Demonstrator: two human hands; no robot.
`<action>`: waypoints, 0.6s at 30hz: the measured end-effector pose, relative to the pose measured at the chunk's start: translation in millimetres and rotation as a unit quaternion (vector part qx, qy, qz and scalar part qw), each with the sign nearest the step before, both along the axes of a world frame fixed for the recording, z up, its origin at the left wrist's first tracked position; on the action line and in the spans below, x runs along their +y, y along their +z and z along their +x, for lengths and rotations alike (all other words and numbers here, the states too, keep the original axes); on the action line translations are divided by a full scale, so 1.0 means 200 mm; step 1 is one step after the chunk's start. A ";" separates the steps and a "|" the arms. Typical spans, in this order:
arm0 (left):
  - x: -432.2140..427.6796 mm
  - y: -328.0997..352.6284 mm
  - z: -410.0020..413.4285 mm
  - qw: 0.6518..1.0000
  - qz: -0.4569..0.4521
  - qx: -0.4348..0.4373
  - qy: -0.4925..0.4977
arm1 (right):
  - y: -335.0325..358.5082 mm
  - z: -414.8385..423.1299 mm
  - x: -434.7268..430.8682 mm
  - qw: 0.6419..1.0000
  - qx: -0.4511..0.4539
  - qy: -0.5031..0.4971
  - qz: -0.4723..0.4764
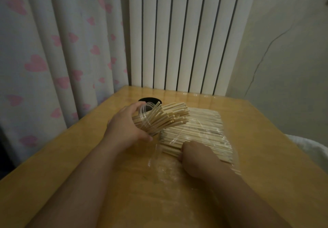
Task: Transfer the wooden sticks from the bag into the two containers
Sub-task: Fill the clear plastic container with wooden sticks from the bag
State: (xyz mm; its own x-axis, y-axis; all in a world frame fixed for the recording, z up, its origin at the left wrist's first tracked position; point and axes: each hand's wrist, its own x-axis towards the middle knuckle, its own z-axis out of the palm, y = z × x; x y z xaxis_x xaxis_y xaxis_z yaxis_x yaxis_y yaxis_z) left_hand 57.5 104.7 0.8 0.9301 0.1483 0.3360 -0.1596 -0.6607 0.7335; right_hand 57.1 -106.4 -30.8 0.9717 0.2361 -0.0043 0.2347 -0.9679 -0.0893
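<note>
My left hand [124,126] grips a clear plastic container [144,119] tilted to the right above the table, and a thick bunch of wooden sticks [170,116] fans out of its mouth. A clear plastic bag [195,135] lies flat on the table, packed with several more pale sticks. My right hand [197,156] is at the bag's near open end, fingers curled down among the stick ends. A black container [150,100] stands behind the tilted one, mostly hidden by it.
The wooden table [88,147] has its left edge beside a curtain with pink hearts [53,59]. A white ribbed radiator [177,32] stands behind the far edge, and a plain wall is on the right.
</note>
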 end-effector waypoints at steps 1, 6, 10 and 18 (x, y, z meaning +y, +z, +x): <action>0.00 0.00 0.00 1.000 0.000 0.001 0.001 | 0.00 0.00 0.00 1.000 -0.006 0.002 -0.007; 0.00 0.00 0.00 1.000 -0.004 0.002 -0.004 | 0.00 -0.02 0.01 0.999 -0.014 0.015 0.029; 0.00 0.00 0.00 1.000 -0.012 0.004 -0.006 | 0.00 -0.04 0.03 0.999 -0.034 0.038 0.004; 0.01 0.00 0.00 0.999 -0.037 0.010 -0.004 | 0.13 -0.15 0.06 0.986 -0.153 0.054 0.028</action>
